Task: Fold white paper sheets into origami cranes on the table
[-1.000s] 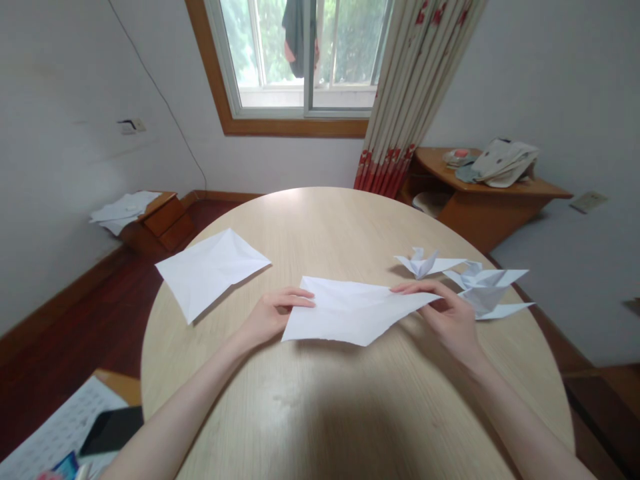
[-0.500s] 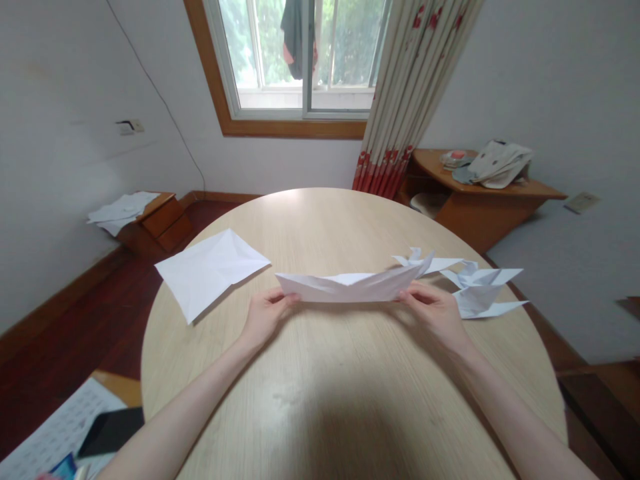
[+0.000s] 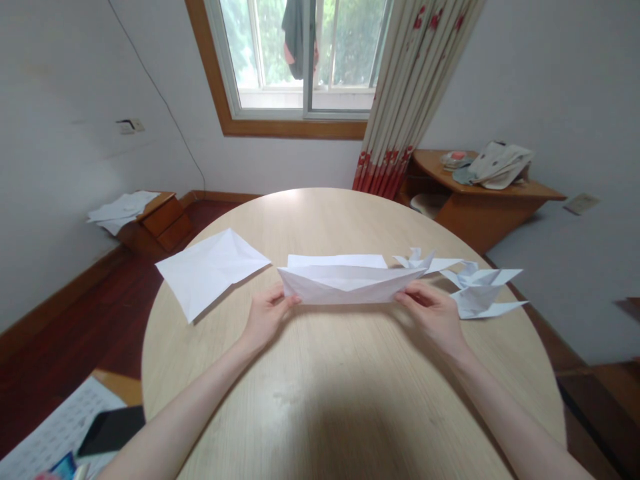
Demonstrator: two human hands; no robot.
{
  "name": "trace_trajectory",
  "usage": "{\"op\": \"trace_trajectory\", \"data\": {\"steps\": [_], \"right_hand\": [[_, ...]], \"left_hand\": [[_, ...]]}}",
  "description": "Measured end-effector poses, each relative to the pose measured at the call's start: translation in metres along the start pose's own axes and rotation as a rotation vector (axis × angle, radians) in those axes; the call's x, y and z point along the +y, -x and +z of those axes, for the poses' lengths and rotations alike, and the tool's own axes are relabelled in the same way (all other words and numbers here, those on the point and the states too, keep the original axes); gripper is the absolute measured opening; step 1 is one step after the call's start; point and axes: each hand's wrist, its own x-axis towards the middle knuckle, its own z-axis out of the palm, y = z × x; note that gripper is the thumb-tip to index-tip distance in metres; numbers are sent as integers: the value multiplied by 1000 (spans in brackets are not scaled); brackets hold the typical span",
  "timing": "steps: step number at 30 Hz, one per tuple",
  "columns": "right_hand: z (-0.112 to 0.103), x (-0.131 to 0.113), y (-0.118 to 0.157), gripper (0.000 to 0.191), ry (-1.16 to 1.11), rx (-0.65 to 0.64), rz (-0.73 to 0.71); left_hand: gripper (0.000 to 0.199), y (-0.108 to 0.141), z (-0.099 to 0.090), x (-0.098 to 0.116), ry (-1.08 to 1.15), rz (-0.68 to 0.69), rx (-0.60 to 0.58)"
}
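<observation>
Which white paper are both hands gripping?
The folded sheet in the middle, pinched near its ends by the left hand and right hand. The spread-out sheet at left and paper figures at right are in neither hand.

Folded sheet (image 3: 345, 297): matt paper, creased. Tabletop (image 3: 320, 223): smooth, wood-grained, faintly glossy.

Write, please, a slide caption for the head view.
Left hand and right hand hold a folded white sheet at a round table, between creased paper and paper birds.

Nothing can be read: the rows of print on the paper sheet (image 3: 56, 421) at lower left are too blurred.
</observation>
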Motion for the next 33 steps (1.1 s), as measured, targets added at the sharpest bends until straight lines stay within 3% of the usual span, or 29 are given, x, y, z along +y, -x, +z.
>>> {"op": "trace_trajectory", "data": {"steps": [6, 11, 18, 21, 25, 30, 33], "right_hand": [[2, 5, 3, 8, -18, 56, 44], [3, -1, 4, 6, 14, -13, 35], [4, -8, 6, 6, 40, -41, -18], [5, -7, 7, 5, 69, -9, -90], [5, -2, 9, 9, 126, 62, -79], [9, 3, 12, 17, 35, 92, -3], [11, 2, 12, 50, -131, 61, 95]], "left_hand": [[18, 1, -1, -1, -60, 35, -9], [24, 1, -2, 2, -105, 183, -136], [25, 3, -2, 2, -191, 239, -167], [24, 5, 1, 2, -192, 273, -125], [14, 7, 4, 3, -211, 305, 30], [15, 6, 3, 5, -229, 204, 129], [21, 6, 5, 4, -88, 106, 121]]}}
